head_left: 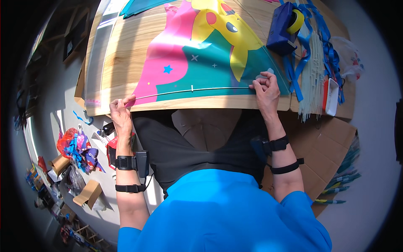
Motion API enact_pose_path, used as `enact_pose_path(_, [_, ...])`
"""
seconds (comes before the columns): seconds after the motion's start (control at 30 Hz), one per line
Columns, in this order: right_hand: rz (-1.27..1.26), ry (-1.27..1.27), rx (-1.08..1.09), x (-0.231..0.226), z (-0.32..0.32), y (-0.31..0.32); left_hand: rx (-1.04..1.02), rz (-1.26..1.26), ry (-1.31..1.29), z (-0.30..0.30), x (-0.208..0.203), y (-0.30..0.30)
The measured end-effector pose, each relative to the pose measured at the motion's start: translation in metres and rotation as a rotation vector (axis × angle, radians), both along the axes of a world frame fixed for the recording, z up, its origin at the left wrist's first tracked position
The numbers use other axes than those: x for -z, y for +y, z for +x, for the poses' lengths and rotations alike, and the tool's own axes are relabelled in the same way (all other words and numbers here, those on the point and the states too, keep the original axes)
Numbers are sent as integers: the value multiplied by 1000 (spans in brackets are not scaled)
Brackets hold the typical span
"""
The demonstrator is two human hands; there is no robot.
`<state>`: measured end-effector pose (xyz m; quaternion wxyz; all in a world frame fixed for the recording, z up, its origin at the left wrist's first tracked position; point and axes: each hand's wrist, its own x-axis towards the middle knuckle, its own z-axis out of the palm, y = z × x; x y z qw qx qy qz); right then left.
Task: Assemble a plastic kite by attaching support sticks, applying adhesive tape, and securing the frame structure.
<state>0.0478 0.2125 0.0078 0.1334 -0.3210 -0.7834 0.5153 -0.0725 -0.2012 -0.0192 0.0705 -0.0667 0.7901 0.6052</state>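
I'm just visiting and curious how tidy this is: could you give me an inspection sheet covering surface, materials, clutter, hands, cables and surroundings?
Surface: wood-grain table, partly sunlit.
Materials: pink, teal and yellow printed sheet; thin pale rod along its near edge.
Clutter: blue tape dispenser, blue ribbons, pale thin strips and a red-and-white container, all towards the right.
Hands: left hand pinches the rod's left end; right hand pinches its right end.
Cables: short dark lead by the left forearm's strapped device.
Surroundings: cardboard at right; colourful pile on the floor at left.
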Motion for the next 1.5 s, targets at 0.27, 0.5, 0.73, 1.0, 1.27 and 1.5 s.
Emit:
enact_pose_path(0.27, [4,3,5,3,2,1,-4,-37,5,1,1,0])
enact_pose_path(0.5, [-13,-2,-2,1,4,0,-15,-93,-8,3,-2,2])
enact_pose_path(0.73, [17,0,2,-4,-2,-2,-58,-106,28,2,-6,7])
enact_pose_path(1.0, [14,-33,-7,-2,-2,-2,-83,-269,9,3,-7,7])
enact_pose_path(1.27, [23,-31,-41,6,4,2,-112,-223,-54,6,-15,10])
enact_pose_path(1.5, [25,-9,-49,7,4,1,-114,-355,29,7,-18,14])
